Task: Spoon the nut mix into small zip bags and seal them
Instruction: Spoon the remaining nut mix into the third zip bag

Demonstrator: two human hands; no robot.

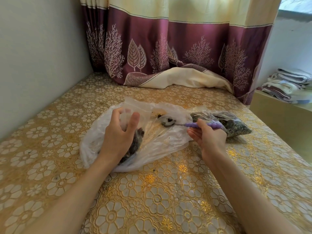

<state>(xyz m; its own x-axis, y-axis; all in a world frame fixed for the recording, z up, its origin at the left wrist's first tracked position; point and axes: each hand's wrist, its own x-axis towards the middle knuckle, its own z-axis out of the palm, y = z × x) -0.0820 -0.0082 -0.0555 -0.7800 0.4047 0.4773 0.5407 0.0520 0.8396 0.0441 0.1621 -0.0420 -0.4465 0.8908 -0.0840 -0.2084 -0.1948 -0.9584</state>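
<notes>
Soft daylight enters from the window (297, 5) at far right, overexposed there. Scene evenly lit and fairly bright, shadows faint. The gold patterned tablecloth (168, 200) shows scattered specular glints near right. Wide-angle bending curves the wall (33, 56) at left. Forearms at the near edge stretched, slightly soft.

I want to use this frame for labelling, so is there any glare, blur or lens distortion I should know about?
Head view: soft daylight from the window at upper right; shiny glints on the gold tablecloth; wide-angle bending at the edges, forearms stretched; the clear zip bag in the left hand looks hazy; spoon in the right hand is sharp.
</notes>
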